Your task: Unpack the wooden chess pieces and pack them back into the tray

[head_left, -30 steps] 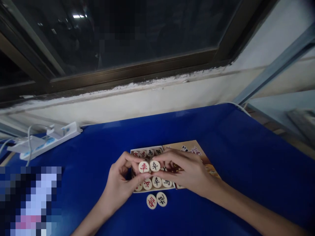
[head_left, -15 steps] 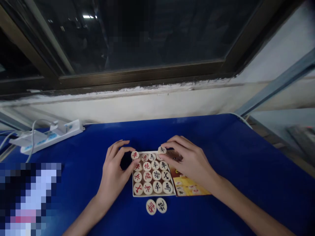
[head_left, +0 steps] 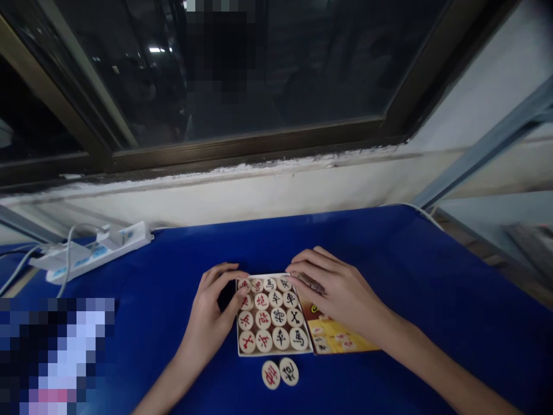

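Observation:
Round xiangqi pieces with red or black characters fill a shallow white box (head_left: 239, 349) in rows. My left hand (head_left: 218, 302) curves around the box's far left corner, with index finger and thumb pinching a red xiangqi piece (head_left: 244, 284) there. At the far right corner is my right hand (head_left: 334, 282). Its bent fingers and thumb stand apart beside a black-marked piece (head_left: 284, 283), and no piece shows between them. In front of the box lie two loose pieces, one red (head_left: 271, 375) and one black (head_left: 289, 372).
A printed red and yellow box lid (head_left: 328, 334) lies against the box's right side, partly under my right forearm. A white power strip (head_left: 99, 251) with plugs and cables sits at the left of the blue tabletop (head_left: 367, 236). Behind are a wall and dark window.
My left hand has lowered the red piece into the box's far left corner. The black piece has left my right hand's pinch, and that hand is lower at the corner. The view has shifted slightly.

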### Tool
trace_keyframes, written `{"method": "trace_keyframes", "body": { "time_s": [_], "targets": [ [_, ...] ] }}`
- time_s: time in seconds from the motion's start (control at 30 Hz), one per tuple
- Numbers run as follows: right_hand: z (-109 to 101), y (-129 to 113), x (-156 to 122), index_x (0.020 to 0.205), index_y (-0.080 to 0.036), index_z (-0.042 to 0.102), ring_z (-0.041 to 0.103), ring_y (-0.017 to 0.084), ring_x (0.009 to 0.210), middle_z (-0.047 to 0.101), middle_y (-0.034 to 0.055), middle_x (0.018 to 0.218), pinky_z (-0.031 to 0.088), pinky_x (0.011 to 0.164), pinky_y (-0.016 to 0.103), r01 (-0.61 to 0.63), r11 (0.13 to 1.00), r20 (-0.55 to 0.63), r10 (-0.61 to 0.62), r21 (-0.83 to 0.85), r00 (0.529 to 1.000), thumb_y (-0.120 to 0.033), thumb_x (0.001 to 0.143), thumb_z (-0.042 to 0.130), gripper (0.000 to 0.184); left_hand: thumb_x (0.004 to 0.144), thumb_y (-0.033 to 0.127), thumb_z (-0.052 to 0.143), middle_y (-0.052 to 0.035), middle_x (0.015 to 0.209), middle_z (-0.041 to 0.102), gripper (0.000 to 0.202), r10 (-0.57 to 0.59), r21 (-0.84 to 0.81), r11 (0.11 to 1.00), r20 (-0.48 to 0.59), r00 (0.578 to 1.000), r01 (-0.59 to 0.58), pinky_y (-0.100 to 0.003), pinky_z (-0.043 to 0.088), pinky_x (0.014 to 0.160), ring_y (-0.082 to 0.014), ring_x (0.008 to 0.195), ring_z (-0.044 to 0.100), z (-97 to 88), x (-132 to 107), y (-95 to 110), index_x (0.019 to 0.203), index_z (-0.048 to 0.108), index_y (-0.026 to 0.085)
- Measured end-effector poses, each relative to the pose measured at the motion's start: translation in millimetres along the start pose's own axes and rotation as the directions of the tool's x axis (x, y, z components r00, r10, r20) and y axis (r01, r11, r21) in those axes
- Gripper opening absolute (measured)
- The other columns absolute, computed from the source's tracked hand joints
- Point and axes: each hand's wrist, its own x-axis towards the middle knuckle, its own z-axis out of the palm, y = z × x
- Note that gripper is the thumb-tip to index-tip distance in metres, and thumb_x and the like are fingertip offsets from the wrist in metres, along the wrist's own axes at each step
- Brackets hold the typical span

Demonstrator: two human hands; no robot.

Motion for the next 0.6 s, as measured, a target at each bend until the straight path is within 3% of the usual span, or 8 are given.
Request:
{"method": "trace_keyframes", "body": {
  "time_s": [0.13,0.23,0.37,0.5,0.6],
  "targets": [
    [-9,4,3,0.099,-0.021,0.066,0.063,0.017,0.085,0.069,0.0041,0.094,0.053,0.077,0.035,-0.008,0.999,-0.083,0.011,0.039,0.996,-0.025,0.101,0.049,0.018,0.099,0.032,0.054,-0.0085,0.125,0.065,0.021,-0.068,-0.064,0.996,-0.047,0.997,0.065,-0.05,0.05,0.099,-0.027,0.12,0.06,-1.4,1,1,0.114,0.069,0.029],
    [-17,4,4,0.095,-0.022,0.067,0.064,0.018,0.081,0.07,0.0029,0.091,0.052,0.076,0.036,-0.079,0.996,-0.163,0.07,-0.047,0.984,-0.028,0.099,0.052,0.017,0.099,0.032,0.053,-0.0086,0.125,0.065,0.021,-0.056,-0.038,0.998,-0.067,0.996,0.054,-0.049,0.051,0.099,-0.0268,0.121,0.059,-5.0,4,2,0.113,0.069,0.029],
    [-33,-6,-5,0.094,-0.023,0.068,0.066,0.02,0.083,0.072,0.0026,0.091,0.052,0.077,0.038,-0.2,0.973,-0.288,0.161,-0.113,0.944,-0.035,0.099,0.052,0.02,0.098,0.034,0.055,-0.0087,0.129,0.063,0.024,-0.019,0.012,1.0,-0.069,0.997,0.02,-0.045,0.053,0.097,-0.0268,0.123,0.059,-24.1,-1,10,0.119,0.066,0.029],
    [-44,-26,-48,0.095,-0.026,0.068,0.07,0.018,0.083,0.073,0.0011,0.092,0.055,0.076,0.032,-0.27,0.951,-0.355,0.202,-0.154,0.913,-0.036,0.099,0.051,0.02,0.098,0.034,0.055,-0.0054,0.122,0.068,0.024,-0.063,0.062,0.995,-0.179,0.982,0.075,-0.033,0.057,0.088,-0.0228,0.114,0.066,-41.7,-46,27,0.119,0.065,0.029],
    [-33,-44,-93,0.095,-0.026,0.068,0.072,0.014,0.073,0.074,0.0,0.089,0.057,0.063,0.022,-0.285,0.947,-0.304,0.23,-0.149,0.924,-0.036,0.098,0.052,0.019,0.096,0.036,0.058,-0.0026,0.101,0.074,0.017,-0.031,0.124,0.99,-0.242,0.97,0.062,-0.028,0.058,0.08,-0.0199,0.093,0.072,-30.1,-95,37,0.105,0.069,0.028]
  ]
}}
